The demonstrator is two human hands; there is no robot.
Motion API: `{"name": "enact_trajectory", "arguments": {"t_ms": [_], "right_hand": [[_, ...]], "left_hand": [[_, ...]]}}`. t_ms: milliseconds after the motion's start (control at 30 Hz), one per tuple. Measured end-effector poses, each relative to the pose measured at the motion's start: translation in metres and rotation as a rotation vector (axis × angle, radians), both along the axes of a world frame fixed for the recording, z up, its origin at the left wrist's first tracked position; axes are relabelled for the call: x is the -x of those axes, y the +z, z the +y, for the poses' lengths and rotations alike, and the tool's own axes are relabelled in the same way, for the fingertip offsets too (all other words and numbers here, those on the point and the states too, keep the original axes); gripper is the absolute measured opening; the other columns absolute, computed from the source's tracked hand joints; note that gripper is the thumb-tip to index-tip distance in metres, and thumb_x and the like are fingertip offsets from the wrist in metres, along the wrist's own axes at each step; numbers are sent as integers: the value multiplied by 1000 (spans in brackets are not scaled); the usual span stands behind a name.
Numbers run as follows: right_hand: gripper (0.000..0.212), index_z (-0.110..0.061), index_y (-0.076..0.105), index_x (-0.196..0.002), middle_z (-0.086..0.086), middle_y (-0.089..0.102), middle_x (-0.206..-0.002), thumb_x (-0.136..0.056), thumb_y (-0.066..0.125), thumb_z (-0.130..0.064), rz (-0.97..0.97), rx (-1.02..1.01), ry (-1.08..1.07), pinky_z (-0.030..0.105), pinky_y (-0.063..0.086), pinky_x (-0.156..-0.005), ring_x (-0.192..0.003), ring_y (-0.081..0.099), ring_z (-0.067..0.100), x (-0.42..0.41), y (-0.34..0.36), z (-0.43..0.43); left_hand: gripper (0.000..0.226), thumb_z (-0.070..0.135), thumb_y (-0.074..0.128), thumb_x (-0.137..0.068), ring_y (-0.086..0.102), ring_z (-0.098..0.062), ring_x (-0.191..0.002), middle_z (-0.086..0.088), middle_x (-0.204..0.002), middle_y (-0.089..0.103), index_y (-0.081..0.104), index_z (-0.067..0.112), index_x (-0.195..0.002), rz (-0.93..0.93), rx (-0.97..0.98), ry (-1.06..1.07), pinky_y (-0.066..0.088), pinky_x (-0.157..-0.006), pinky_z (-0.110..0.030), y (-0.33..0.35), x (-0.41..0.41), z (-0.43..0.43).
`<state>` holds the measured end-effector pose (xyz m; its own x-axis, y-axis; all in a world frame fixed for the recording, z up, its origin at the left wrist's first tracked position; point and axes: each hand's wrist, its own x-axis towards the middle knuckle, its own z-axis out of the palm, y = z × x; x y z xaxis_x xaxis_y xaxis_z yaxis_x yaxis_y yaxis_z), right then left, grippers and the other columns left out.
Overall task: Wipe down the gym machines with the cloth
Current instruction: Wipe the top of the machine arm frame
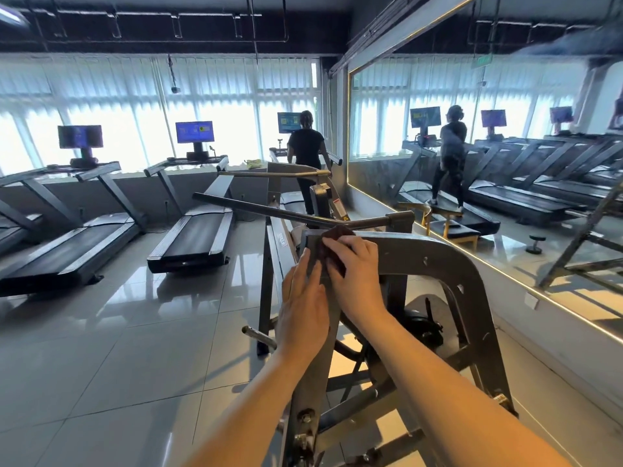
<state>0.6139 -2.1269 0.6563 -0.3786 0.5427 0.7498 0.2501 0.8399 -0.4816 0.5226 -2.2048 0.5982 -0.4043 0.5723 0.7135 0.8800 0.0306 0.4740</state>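
Note:
A grey steel gym machine frame (435, 257) curves in front of me, with a long dark bar (256, 207) running off to the left. A dark brown cloth (332, 246) lies on the frame's top corner. My right hand (354, 274) presses on the cloth with its fingers laid over it. My left hand (303, 305) rests flat against the left face of the frame, just below the cloth, fingers straight. Most of the cloth is hidden under my right hand.
Treadmills (192, 237) with lit screens (195, 132) line the windows ahead and left. A person (306, 153) walks on the far treadmill. A large mirror (488, 146) covers the right wall, with a stool (448, 227) and a dumbbell (535, 246) reflected in it. Glossy tiled floor (118, 348) lies to my left.

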Motion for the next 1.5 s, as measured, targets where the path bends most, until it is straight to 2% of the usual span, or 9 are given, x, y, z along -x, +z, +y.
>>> {"name": "enact_trajectory", "arguments": {"t_ms": [100,267,467,667,767,900,1167,1367,1500], "right_hand": [[37,-19,70,-123,2,60,-127,-90,69,-2,-4,-44,-78,22,33,-105,-123,39,17,-6,-10,11],[29,-17,70,-121,1,62,-127,-95,65,-6,109,77,-183,-3,17,-99,-123,42,16,-3,1,6],[27,-19,74,-119,-2,71,-122,-103,53,-13,-72,-57,61,20,35,-108,-117,54,12,25,53,2],[32,-23,71,-119,-6,68,-122,-101,47,-14,-160,-38,-133,37,39,-106,-119,54,16,-7,35,37],[32,-20,69,-123,-4,68,-124,-98,49,-17,-128,-38,-232,35,36,-112,-125,54,21,-9,20,44],[32,-14,69,-127,1,67,-130,-97,56,-18,-86,-174,-20,32,27,-118,-130,52,20,-5,9,36],[37,-17,63,-136,-1,57,-142,-100,57,-12,-40,103,-231,21,20,-109,-138,32,25,-72,0,85],[38,-16,68,-128,0,64,-134,-103,42,-27,-195,4,27,31,22,-118,-132,48,21,-58,16,90],[42,-25,67,-128,-9,64,-134,-104,34,-31,-191,31,-45,34,32,-112,-129,46,20,-87,14,118]], "left_hand": [[52,26,42,-106,-10,14,-144,41,-156,-11,29,32,-157,5,12,-29,24,-116,-33,-3,5,1],[51,22,48,-105,20,-11,-147,11,-165,20,36,25,-154,97,-33,-7,28,-112,-31,10,17,5],[53,24,46,-105,27,-10,-144,9,-161,34,33,26,-157,23,-30,-15,15,-111,-17,35,26,9],[51,20,59,-100,23,-16,-145,10,-154,30,43,25,-148,141,-120,44,31,-110,-36,36,22,15],[53,20,60,-96,19,-20,-150,6,-156,32,43,21,-146,308,-87,75,21,-122,-45,29,19,22],[57,39,39,-100,14,-13,-152,-2,-161,36,42,17,-152,275,-5,41,-8,-125,-25,24,4,36],[57,13,72,-90,26,-20,-147,-3,-152,49,54,16,-143,423,10,202,21,-122,-48,27,-35,66],[53,22,67,-95,35,-23,-145,0,-150,49,50,21,-146,350,56,312,31,-119,-51,30,-45,79],[46,22,61,-98,35,-25,-144,1,-147,49,51,22,-142,302,10,354,28,-121,-53,30,-55,84]]}}
